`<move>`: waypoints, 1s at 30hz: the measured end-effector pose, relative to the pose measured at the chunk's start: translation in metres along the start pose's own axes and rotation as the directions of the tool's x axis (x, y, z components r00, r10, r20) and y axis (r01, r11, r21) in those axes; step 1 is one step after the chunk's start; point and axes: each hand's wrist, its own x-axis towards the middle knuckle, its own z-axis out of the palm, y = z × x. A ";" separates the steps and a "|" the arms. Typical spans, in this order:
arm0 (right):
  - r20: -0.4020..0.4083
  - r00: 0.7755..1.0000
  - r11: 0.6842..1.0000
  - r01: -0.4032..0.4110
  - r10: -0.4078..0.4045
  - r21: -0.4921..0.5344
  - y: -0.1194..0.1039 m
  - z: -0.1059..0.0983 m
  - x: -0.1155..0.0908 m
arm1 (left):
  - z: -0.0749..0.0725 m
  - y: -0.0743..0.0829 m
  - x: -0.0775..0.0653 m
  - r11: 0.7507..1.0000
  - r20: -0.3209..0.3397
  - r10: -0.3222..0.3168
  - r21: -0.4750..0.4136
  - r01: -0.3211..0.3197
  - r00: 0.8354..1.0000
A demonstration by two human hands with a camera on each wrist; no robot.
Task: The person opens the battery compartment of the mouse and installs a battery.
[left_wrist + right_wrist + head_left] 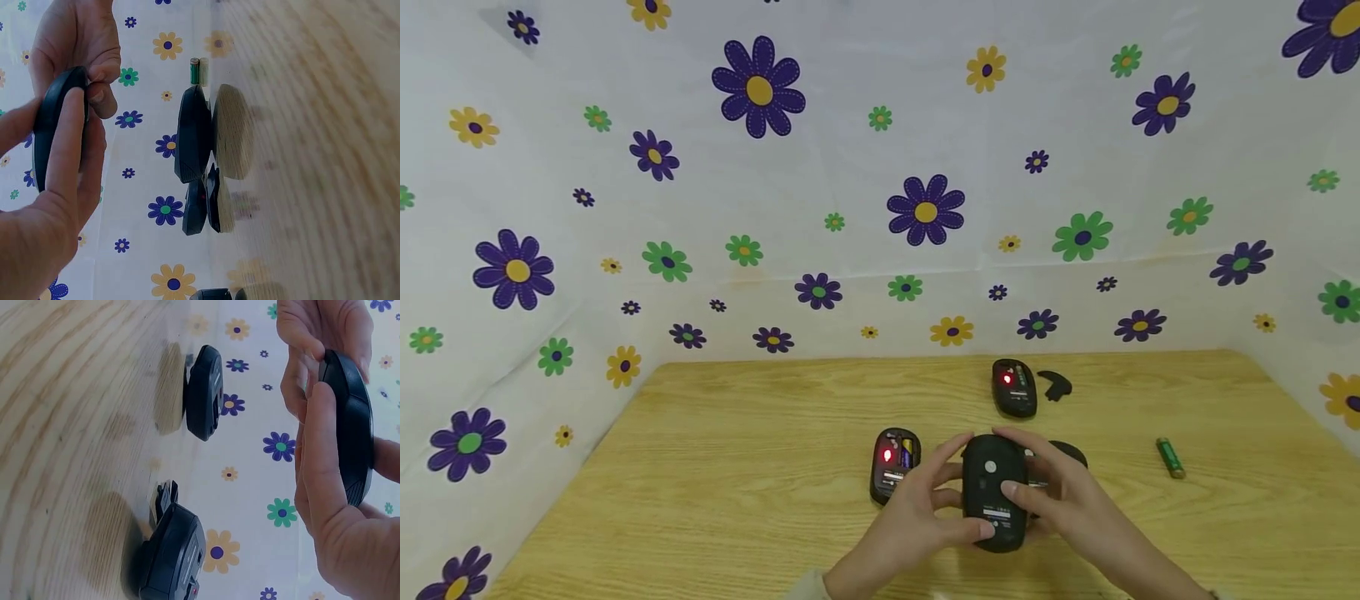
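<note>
A black computer mouse point(985, 492), underside turned toward me, is lifted above the table between both hands. My left hand point(910, 517) grips its left edge, thumb on the lower part of the underside. Along the right edge my right hand point(1067, 496) holds it too, thumb pressed near the middle of the underside. In the right wrist view the held mouse point(355, 425) stands on edge, fingers along both faces. Another upturned mouse point(889, 490) lies just beyond my left hand, with a red light and a battery showing. My right hand partly hides a further black mouse point(1069, 451).
On the wooden table point(737, 467), another upturned mouse point(1013, 404) with a glowing red light lies at the back. A loose black cover point(1057, 386) is beside it. Toward the right lies a green battery point(1170, 458). A flower-patterned cloth point(850, 167) hangs behind and at both sides.
</note>
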 end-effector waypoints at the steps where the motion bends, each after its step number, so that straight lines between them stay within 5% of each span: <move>1: 0.005 1.000 1.000 0.000 0.000 -0.010 0.000 0.000 0.000 | 0.000 0.000 0.000 1.000 0.025 -0.003 -0.001 0.003 1.000; 7: 0.034 0.999 0.999 0.008 -0.007 -0.031 0.003 -0.001 -0.001 | -0.001 0.000 0.000 1.000 0.084 -0.014 -0.014 0.015 0.996; 30: 0.068 0.994 0.995 0.093 -0.091 -0.034 0.004 0.002 0.000 | -0.001 0.000 -0.001 0.999 0.069 -0.034 0.018 0.033 0.997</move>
